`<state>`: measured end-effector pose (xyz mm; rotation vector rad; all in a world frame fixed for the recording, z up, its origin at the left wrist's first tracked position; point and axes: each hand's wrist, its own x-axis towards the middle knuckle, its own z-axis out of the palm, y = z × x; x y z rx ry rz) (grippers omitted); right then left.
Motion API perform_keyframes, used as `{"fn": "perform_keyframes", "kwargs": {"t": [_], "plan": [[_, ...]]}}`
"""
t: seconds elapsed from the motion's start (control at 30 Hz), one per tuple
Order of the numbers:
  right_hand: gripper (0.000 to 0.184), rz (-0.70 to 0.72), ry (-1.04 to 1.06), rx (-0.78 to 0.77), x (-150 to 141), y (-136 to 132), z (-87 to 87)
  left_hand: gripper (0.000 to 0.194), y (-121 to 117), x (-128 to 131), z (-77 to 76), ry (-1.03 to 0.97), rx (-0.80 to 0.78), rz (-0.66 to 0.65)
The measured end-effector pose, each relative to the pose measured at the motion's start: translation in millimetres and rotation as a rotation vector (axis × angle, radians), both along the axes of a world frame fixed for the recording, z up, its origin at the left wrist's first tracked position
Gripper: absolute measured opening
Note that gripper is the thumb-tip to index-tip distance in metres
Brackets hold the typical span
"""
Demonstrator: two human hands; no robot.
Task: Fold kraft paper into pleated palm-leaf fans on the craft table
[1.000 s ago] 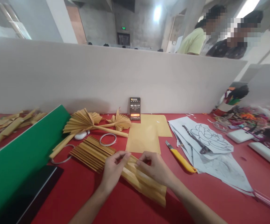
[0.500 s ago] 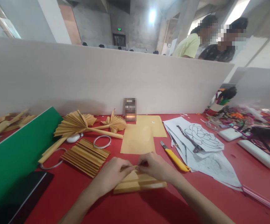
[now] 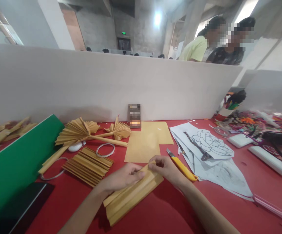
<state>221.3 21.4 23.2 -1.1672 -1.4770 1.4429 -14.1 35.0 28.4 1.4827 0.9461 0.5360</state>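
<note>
My left hand point(image 3: 121, 178) and my right hand point(image 3: 166, 167) both grip a pleated tan paper stack point(image 3: 131, 195) near the front of the red table point(image 3: 170, 214). The stack is squeezed into a thick strip that runs from my fingers down toward the lower left. My left fingers pinch its upper edge from the left; my right fingers pinch the top end. A second pleated tan sheet point(image 3: 88, 161) lies flat just to the left of my hands. A yellow utility knife point(image 3: 182, 164) rests right beside my right hand.
Finished paper fans point(image 3: 79, 131) on sticks lie behind, with a tape ring point(image 3: 105, 150), a flat tan paper point(image 3: 147, 141), a phone point(image 3: 134, 115) against the white partition, flower drawings point(image 3: 210, 144), a green board point(image 3: 16, 162) at left and craft clutter point(image 3: 257, 126) at right. Two people stand beyond the partition.
The pleated paper was spread out under my hands, then gathered into a tight stack. Now the stack has swung, its far end raised at my fingers and its length pointing lower left.
</note>
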Motion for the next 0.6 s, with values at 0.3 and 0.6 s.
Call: {"fn": "perform_keyframes", "kwargs": {"t": [0.3, 0.6], "plan": [[0.043, -0.043, -0.011, 0.080, -0.3, -2.9, -14.6, 0.055, -6.2, 12.2, -29.4, -0.095, -0.162, 0.009], [0.024, -0.219, -0.157, 0.400, -6.1, -6.2, -24.1, 0.055, -11.7, 16.4, -27.1, -0.166, -0.175, 0.038]]}}
